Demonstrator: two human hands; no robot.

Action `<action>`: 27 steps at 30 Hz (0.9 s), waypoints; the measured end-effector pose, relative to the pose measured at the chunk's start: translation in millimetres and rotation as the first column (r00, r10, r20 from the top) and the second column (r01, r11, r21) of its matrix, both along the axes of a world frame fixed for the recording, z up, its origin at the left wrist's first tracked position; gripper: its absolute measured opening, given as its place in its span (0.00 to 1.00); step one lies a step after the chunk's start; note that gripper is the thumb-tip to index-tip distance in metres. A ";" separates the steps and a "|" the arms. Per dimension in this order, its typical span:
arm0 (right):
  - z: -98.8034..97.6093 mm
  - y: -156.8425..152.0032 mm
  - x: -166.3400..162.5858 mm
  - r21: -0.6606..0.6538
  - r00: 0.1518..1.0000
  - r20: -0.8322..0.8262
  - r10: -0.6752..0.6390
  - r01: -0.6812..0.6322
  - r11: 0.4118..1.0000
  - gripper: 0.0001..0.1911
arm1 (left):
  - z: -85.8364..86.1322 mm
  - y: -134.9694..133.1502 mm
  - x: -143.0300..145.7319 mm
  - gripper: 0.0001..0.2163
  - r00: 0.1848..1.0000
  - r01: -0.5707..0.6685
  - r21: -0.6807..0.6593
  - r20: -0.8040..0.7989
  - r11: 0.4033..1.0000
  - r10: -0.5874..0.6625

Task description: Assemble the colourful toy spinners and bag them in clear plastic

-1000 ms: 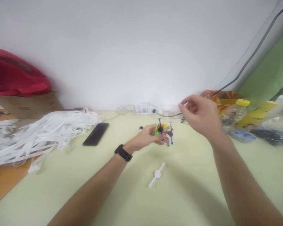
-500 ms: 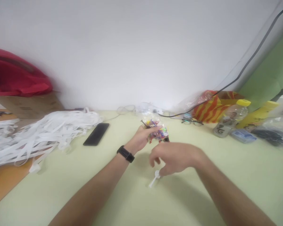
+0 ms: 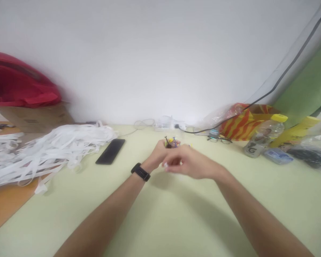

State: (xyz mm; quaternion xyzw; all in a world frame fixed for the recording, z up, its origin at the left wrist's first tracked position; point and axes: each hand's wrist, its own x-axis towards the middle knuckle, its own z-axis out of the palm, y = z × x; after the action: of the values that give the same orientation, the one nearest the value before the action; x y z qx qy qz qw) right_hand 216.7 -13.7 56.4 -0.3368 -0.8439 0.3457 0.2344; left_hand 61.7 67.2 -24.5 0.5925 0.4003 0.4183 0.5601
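Note:
My left hand (image 3: 157, 156), with a black watch (image 3: 140, 172) on its wrist, is closed round a bunch of small coloured plastic pieces (image 3: 170, 142) whose tips stick up above the fingers. My right hand (image 3: 188, 164) is pressed against the left one from the right, fingers pinched on a small white plastic piece (image 3: 166, 165) that barely shows. Both hands hover just above the pale green table (image 3: 176, 221), near its middle.
A black phone (image 3: 110, 151) lies left of the hands beside a heap of white strips (image 3: 42, 150). At the back are a power strip with cables (image 3: 168, 125), glasses (image 3: 219, 139), a striped bag (image 3: 240, 123), bottles (image 3: 262, 139) and a red bag on a box (image 3: 18, 85).
My right hand came down from the back right, took the white piece off the table and carried it up to the left hand. The left hand kept its bunch.

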 end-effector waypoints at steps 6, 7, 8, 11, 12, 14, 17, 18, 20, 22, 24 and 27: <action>28.3 11.9 43.8 0.140 0.660 -0.592 -0.462 0.649 0.748 0.14 | 7.8 -7.7 4.5 0.16 0.965 0.245 0.077 -0.113 0.967 -0.235; 28.1 14.1 48.5 0.143 0.615 -0.631 -0.472 0.691 0.709 0.15 | 7.2 -8.6 5.8 0.16 0.959 0.267 0.068 -0.119 0.961 -0.258; 27.1 16.1 51.7 0.148 0.590 -0.652 -0.475 0.714 0.684 0.16 | 6.2 -9.2 6.9 0.17 0.954 0.283 0.058 -0.122 0.957 -0.274; 22.5 20.3 53.5 0.166 0.603 -0.635 -0.483 0.717 0.677 0.15 | 3.0 -10.6 9.1 0.19 0.952 0.294 0.030 -0.098 0.955 -0.290; 21.1 21.1 52.5 0.176 0.627 -0.609 -0.485 0.703 0.689 0.15 | 2.5 -11.1 9.4 0.19 0.954 0.291 0.021 -0.086 0.956 -0.289; 18.7 22.1 50.3 0.207 0.698 -0.527 -0.484 0.659 0.724 0.15 | 3.0 -12.1 9.3 0.19 0.953 0.297 0.010 -0.071 0.955 -0.295; 16.6 23.0 49.2 0.273 0.812 -0.345 -0.471 0.567 0.777 0.17 | 5.6 -13.0 8.6 0.19 0.948 0.314 0.017 -0.065 0.949 -0.313; 16.1 23.2 49.6 0.295 0.839 -0.279 -0.466 0.537 0.790 0.18 | 6.3 -13.1 8.4 0.18 0.946 0.319 0.022 -0.059 0.947 -0.318; 15.1 23.7 50.6 0.333 0.871 -0.170 -0.461 0.491 0.805 0.19 | 7.2 -13.0 8.2 0.18 0.945 0.325 0.036 -0.043 0.945 -0.323; 14.4 23.8 51.1 0.358 0.884 -0.086 -0.459 0.457 0.814 0.20 | 7.3 -12.8 8.2 0.18 0.944 0.330 0.045 -0.036 0.943 -0.328; 14.4 23.2 50.6 0.367 0.888 -0.023 -0.460 0.436 0.822 0.21 | 7.3 -12.9 8.4 0.17 0.940 0.339 0.049 -0.045 0.940 -0.337; 16.0 21.3 50.1 0.367 0.884 0.006 -0.467 0.432 0.823 0.21 | 8.5 -13.7 8.9 0.17 0.939 0.344 0.049 -0.051 0.938 -0.341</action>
State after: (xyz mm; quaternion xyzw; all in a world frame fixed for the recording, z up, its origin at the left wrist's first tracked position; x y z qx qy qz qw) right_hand 266.8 7.5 72.3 -0.4944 -0.7991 0.1057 0.3254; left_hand 70.6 53.4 -16.0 0.6775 0.2904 0.3135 0.5987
